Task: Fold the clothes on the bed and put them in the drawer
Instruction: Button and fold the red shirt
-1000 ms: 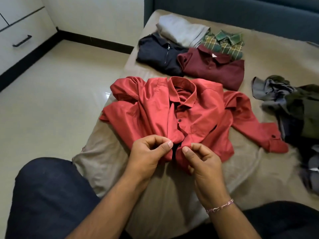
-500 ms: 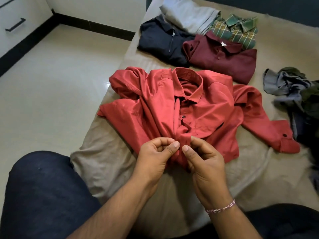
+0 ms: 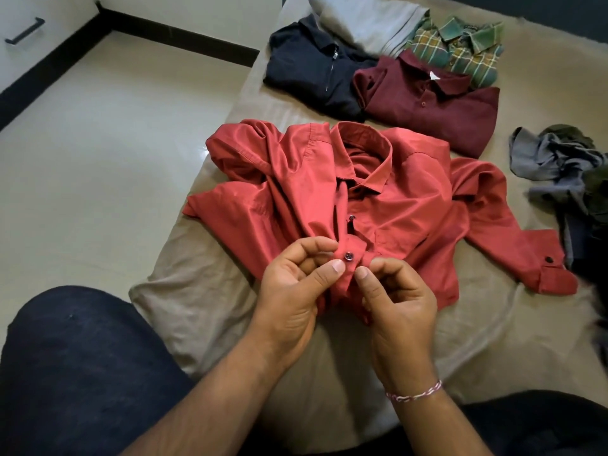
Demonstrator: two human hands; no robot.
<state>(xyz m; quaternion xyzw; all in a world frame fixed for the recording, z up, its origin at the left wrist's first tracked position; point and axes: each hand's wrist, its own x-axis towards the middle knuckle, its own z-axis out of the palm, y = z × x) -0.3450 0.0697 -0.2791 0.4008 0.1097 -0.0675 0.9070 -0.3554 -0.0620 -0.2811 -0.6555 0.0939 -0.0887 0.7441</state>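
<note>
Bed (image 3: 204, 291) w/ beige sheet, pale tile floor (image 3: 115, 143) to the left, white drawer unit (image 3: 29, 24) far left. Folded tops sit at the far end: navy (image 3: 306, 77), maroon (image 3: 434, 106), plaid (image 3: 460, 47), grey (image 3: 368, 18). Unfolded heap (image 3: 566, 166) at right. Red shirt (image 3: 411, 205) lies spread mid-bed. Left hand (image 3: 292, 291) & right hand (image 3: 398, 304), fingers curled, both pinch its front placket at a button (image 3: 348, 256).

Crumpled clothes pile (image 3: 572, 179) runs off the right edge, perhaps blurred
</note>
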